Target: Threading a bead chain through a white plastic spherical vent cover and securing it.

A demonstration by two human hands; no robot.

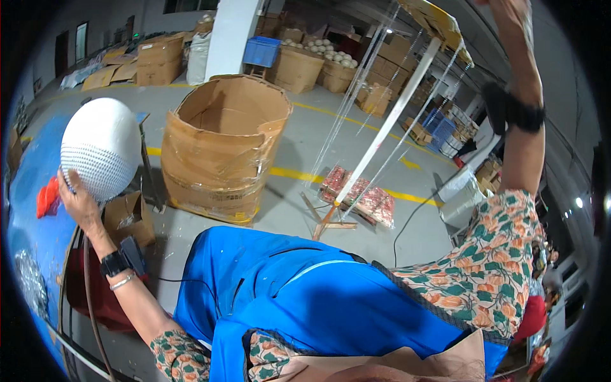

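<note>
At the left, a large white ball (102, 143), apparently foam, has rows of small silvery beads around its lower half. My left hand (79, 202) grips it from below, at the beaded part, over the blue table (48, 165). My right arm is raised to the upper right, and only part of my right hand (509, 5) shows at the top edge; its fingers are cut off. Near it, strings of shiny beads (423, 105) hang from the yellowish top (442, 25) of a white post (388, 121) on a wooden foot.
A big open cardboard carton (216, 172) stands ahead. Under the ball is a small open box (129, 219). A plastic-wrapped red and white bundle (359, 194) lies by the post's foot. A black cable (414, 219) runs over the floor. Farther back are cartons of white balls (337, 54).
</note>
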